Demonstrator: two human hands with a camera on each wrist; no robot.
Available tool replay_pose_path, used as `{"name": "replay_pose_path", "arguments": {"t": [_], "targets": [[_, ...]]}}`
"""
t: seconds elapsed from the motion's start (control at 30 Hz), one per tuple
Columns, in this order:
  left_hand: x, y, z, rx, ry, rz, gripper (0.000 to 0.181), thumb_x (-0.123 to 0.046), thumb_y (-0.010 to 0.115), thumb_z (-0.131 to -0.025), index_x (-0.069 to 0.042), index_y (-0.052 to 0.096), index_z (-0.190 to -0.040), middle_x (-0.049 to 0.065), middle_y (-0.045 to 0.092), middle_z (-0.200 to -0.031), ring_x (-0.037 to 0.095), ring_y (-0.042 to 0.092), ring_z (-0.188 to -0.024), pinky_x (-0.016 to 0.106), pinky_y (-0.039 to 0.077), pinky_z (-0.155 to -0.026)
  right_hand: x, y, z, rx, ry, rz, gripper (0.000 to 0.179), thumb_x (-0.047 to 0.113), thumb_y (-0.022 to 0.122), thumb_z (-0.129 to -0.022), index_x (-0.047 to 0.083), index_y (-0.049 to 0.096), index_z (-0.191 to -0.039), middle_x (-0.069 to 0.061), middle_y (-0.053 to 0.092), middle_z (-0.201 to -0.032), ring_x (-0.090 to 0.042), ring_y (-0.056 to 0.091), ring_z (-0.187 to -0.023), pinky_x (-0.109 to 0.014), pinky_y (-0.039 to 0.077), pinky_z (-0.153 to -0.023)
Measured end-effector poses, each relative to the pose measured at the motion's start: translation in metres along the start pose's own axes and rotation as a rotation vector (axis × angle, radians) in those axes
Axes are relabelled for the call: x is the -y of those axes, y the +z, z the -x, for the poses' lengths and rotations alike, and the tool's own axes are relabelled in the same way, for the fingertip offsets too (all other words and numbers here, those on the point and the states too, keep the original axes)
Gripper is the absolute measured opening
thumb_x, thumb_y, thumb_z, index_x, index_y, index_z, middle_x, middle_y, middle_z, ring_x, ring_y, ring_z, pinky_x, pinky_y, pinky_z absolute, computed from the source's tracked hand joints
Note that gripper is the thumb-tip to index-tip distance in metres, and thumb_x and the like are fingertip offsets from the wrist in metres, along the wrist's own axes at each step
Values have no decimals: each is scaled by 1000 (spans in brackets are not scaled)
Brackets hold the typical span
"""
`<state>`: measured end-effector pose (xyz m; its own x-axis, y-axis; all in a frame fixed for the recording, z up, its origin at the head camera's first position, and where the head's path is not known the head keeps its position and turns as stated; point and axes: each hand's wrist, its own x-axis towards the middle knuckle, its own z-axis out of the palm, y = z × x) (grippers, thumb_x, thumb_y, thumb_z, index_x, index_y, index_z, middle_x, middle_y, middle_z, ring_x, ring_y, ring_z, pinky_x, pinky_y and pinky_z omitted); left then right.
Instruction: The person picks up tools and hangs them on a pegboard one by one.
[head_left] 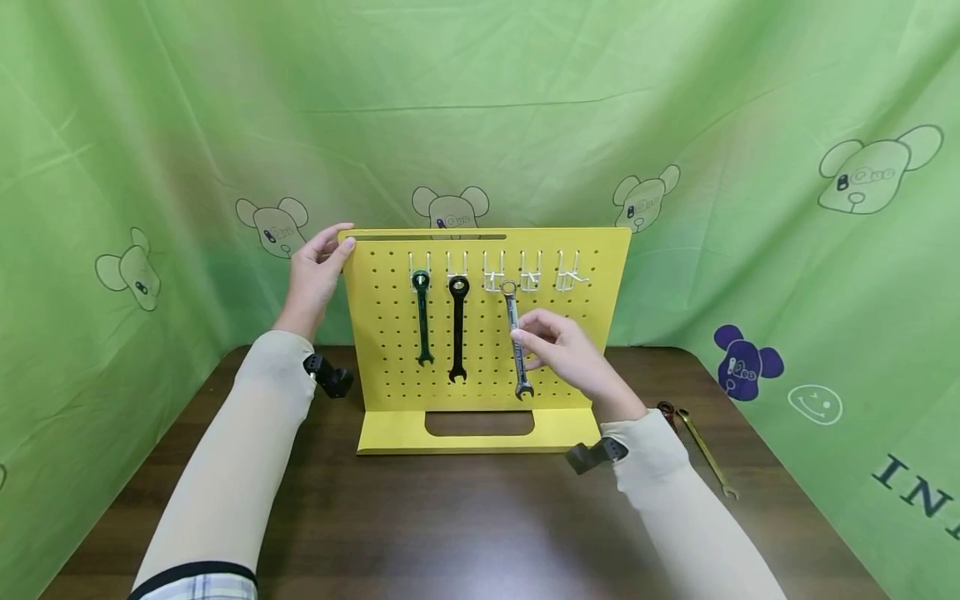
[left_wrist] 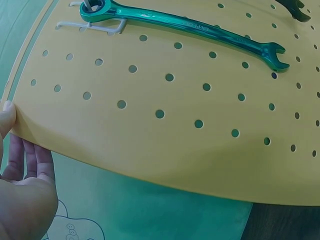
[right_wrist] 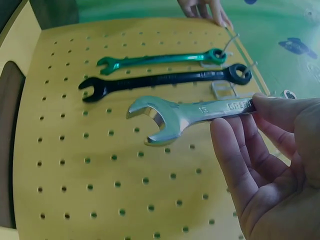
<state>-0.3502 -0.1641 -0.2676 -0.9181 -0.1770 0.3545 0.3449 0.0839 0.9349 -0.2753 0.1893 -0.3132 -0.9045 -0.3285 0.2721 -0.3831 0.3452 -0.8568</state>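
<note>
A silver combination wrench (head_left: 517, 350) is pinched mid-handle by my right hand (head_left: 558, 346), its ring end up at the third hook (head_left: 492, 279) and its open end down. In the right wrist view, thumb and fingers grip the wrench (right_wrist: 170, 117) before the board. My left hand (head_left: 313, 275) holds the upper left corner of the yellow pegboard (head_left: 390, 333), thumb in front and fingers behind in the left wrist view. A green wrench (head_left: 423, 321) and a black wrench (head_left: 458, 333) hang by their ring ends from the two leftmost hooks.
Two more white hooks (head_left: 530, 271) sit at the board's right. On the brown table (head_left: 450, 517), a gold wrench (head_left: 705, 454) and a reddish wrench (head_left: 666, 410), partly hidden by the right arm, lie at the right. Green curtains (head_left: 480, 108) surround the table.
</note>
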Motion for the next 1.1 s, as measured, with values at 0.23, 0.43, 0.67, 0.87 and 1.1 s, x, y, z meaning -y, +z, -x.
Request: {"name": "replay_pose_path", "arguments": {"t": [0.23,0.43,0.67,0.87,1.1], "targets": [[0,0,0,-1,0,-9,37,-28,65,-99,-17,65,-134,1,58,-111,12,54,-98,29,49,-92,7,12,-7,-24,11,-17,34,26,63,-101,-2,62,-120,-14,63,-99,-33,62,-90,-48,59,-77],[0,0,0,4,4,-6,40,-27,65,-99,-13,62,-137,2,58,-111,12,54,-97,31,49,-93,7,17,-11,-36,23,-49,33,22,63,-101,-4,62,-120,-16,64,-99,-42,58,-92,-50,59,-77],[0,0,0,0,9,8,36,-26,65,-99,-17,65,-134,2,59,-111,12,56,-97,30,50,-93,0,18,-15,-40,46,-59,34,22,62,-102,-5,61,-122,-16,63,-99,-37,59,-90,-47,59,-77],[0,0,0,3,12,3,38,-26,65,-99,-15,64,-135,1,58,-110,12,55,-96,29,50,-91,-8,19,-19,-49,64,-69,32,20,61,-102,-4,61,-122,-16,63,-100,-27,60,-88,-40,60,-74],[1,-1,-1,6,11,9,35,-26,65,-99,-18,66,-133,2,59,-111,12,56,-97,29,50,-92,-17,21,-26,-64,79,-80,34,25,63,-101,-1,62,-122,-17,64,-111,-29,62,-97,-38,60,-77]]}}
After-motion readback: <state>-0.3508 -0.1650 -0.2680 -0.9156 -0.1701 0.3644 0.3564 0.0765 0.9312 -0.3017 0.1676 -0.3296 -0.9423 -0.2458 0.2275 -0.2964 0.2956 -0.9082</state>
